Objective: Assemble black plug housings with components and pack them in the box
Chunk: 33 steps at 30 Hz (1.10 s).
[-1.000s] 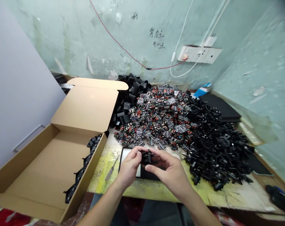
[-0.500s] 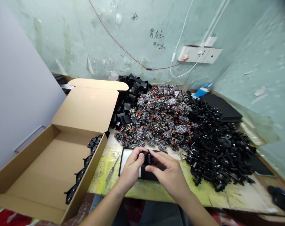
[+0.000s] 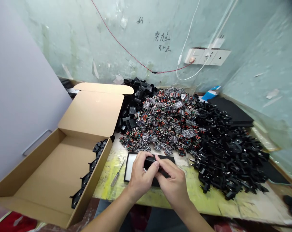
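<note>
My left hand (image 3: 141,175) and my right hand (image 3: 173,180) meet over the table's front middle, both closed on one small black plastic plug housing (image 3: 149,161). Fingers cover much of it, so its details are hidden. Under the hands lies a black-edged mat with a white area (image 3: 129,167). To its left a screwdriver (image 3: 115,179) rests on the yellow-stained tabletop. Just beyond my fingers spreads a heap of small circuit boards (image 3: 170,122) with red and green parts.
An open cardboard box (image 3: 46,161) stands at left, black plug units (image 3: 86,179) lined along its right side. Black plastic cases (image 3: 132,111) are piled behind. A large heap of black plug parts (image 3: 230,154) covers the right. Wall sockets (image 3: 207,56) hold cables.
Both hands have turned the black housing, and my left thumb now lies across it. My right fingers have closed in nearer to the left hand. The view has shifted slightly.
</note>
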Available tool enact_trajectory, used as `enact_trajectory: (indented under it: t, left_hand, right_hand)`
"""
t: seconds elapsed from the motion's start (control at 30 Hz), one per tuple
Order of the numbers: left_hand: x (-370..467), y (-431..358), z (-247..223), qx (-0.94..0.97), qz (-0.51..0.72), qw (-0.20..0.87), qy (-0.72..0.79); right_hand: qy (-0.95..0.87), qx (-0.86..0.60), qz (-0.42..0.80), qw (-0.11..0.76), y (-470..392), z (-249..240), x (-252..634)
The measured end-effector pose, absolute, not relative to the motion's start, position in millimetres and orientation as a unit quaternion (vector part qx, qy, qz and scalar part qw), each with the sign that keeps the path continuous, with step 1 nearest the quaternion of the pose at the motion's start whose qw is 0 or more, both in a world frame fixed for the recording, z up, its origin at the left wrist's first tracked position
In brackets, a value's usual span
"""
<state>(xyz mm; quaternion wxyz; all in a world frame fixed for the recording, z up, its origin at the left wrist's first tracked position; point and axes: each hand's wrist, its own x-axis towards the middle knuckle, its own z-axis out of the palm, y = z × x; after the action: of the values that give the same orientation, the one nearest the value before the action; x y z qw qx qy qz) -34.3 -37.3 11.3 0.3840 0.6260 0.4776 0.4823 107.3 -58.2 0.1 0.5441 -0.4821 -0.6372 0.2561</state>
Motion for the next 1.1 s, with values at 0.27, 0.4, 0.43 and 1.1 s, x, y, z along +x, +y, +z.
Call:
enact_trajectory:
  t: [0.27, 0.4, 0.43, 1.1]
  left_hand:
    - [-16.2, -25.1, 6.3, 0.361, 0.534, 0.568, 0.511]
    - [-14.3, -22.6, 10.8, 0.191, 0.495, 0.69, 0.492]
    - [-15.5, -23.0, 12.5, 0.185, 0.478, 0.702, 0.495]
    - [-32.9, -6.3, 8.2, 0.445, 0.57, 0.47, 0.507]
  right_hand:
    - [-0.612, -0.515, 0.291, 0.526, -51.0, -17.9, 106.3]
    - [-0.637, -0.504, 0.247, 0.528, -54.2, -31.4, 103.9]
    - [-0.644, -0.501, 0.242, 0.525, -54.7, -33.2, 104.2]
    - [-0.65, -0.457, 0.31, 0.522, -53.3, -6.6, 102.2]
